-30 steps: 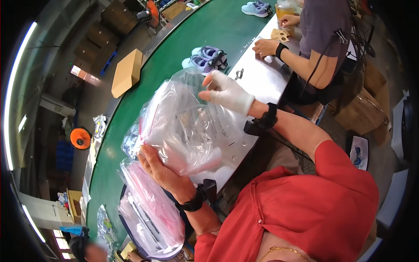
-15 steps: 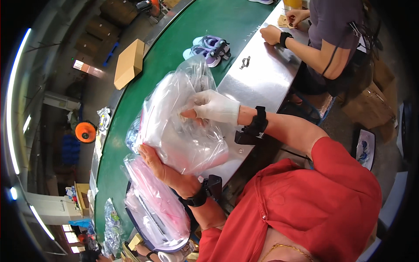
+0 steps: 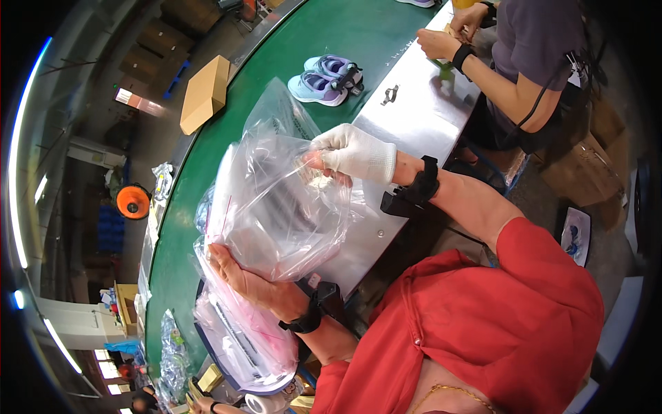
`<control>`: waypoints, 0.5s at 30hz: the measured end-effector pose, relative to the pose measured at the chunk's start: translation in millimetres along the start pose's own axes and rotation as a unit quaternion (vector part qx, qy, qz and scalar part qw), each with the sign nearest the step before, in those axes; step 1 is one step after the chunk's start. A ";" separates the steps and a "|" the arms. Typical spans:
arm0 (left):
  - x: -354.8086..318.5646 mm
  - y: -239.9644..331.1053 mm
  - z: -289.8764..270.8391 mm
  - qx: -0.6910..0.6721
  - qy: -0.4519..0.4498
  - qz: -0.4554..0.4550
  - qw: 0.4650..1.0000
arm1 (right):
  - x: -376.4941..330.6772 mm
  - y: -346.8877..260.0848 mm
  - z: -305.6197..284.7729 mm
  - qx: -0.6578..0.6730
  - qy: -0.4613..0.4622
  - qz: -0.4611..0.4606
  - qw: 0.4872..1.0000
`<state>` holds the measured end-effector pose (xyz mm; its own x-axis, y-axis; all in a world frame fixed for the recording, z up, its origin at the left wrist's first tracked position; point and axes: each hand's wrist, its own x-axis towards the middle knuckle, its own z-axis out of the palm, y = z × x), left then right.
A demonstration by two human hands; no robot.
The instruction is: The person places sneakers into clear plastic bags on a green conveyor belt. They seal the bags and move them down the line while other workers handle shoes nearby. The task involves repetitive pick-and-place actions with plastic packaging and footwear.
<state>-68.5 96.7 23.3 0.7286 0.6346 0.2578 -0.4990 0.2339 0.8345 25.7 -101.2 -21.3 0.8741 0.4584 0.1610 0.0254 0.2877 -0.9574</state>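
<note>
A large clear plastic bag (image 3: 265, 200) is stretched between my two hands above the green belt. My right hand (image 3: 355, 153), in a white fingerless-tipped glove, pinches the bag's edge near its right side and pulls the film outward. Beneath, my bare left hand (image 3: 245, 279) grips the bag's lower left side, next to a red line on the film. Below that hand, a bin (image 3: 258, 386) with a dark rim holds several pink-and-clear plastic bags (image 3: 238, 324). Whether anything lies inside the held bag is hard to tell through the glare.
Lavender-and-blue shoes (image 3: 325, 81) stand on the green conveyor belt (image 3: 258, 79). A small dark clip-like piece (image 3: 390, 95) lies on the metal table (image 3: 414, 117), where a co-worker's hands (image 3: 441, 43) handle something small. An open cardboard box (image 3: 205, 94) sits beyond the belt; crumpled clear bags (image 3: 174, 352) lie lower left.
My right hand has moved right and slightly up, drawing the bag's film wider. My left hand has shifted a little left and down. The bag no longer overlaps the shoes.
</note>
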 end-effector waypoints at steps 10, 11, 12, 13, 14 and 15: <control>-7.4 -12.0 -2.2 0.019 0.008 -0.011 1.000 | -16.2 6.2 -9.9 0.037 0.091 -0.009 0.995; -6.8 -12.4 -3.8 0.016 0.004 -0.010 1.000 | -15.5 6.9 -11.1 0.029 0.091 -0.010 0.995; -7.2 -11.9 -3.7 0.023 0.011 -0.006 1.000 | -14.6 7.4 -10.9 0.040 0.098 -0.014 0.994; -8.2 -11.5 -3.1 0.030 0.018 -0.003 0.999 | -13.4 7.8 -10.1 0.052 0.106 -0.018 0.993; -9.9 -12.6 -2.3 0.035 0.024 -0.001 0.999 | -13.1 8.8 -10.5 0.062 0.115 -0.020 0.991; -11.4 -13.1 -1.6 0.041 0.023 -0.003 0.999 | -12.4 10.3 -11.0 0.057 0.126 -0.028 0.990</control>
<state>-71.0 87.6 8.6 0.7083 0.6665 0.2327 -0.4538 0.1773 0.8733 20.4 -113.2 -35.8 0.9667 0.2180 0.1342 0.0348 0.4073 -0.9126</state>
